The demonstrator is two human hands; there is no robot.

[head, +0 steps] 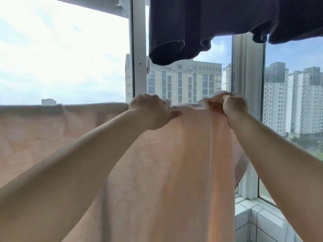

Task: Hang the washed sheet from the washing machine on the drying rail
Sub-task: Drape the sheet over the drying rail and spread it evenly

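We see both arms reaching forward and up to the top edge of the peach-coloured sheet (166,163), which hangs draped in front of the window (70,58), its upper fold running level from the left edge of the view to the middle; the rail under that fold is hidden by the cloth, so we cannot make it out. The left hand (150,110) lies over the top of the fold with its fingers curled down the far side and its thumb stretched out flat against the near face of the cloth, so it clasps the sheet at the crest. The right hand (230,105), just beside it, is closed into a tight fist on a bunched, paler corner of the sheet, with cloth gathered between thumb and fingers and a long pleat falling straight down from the grasp. Above the hands hangs a dark garment (201,23), well apart from the sheet. At the lower right we see a white tiled sill (253,215), and beyond the glass stand tall buildings (183,81).
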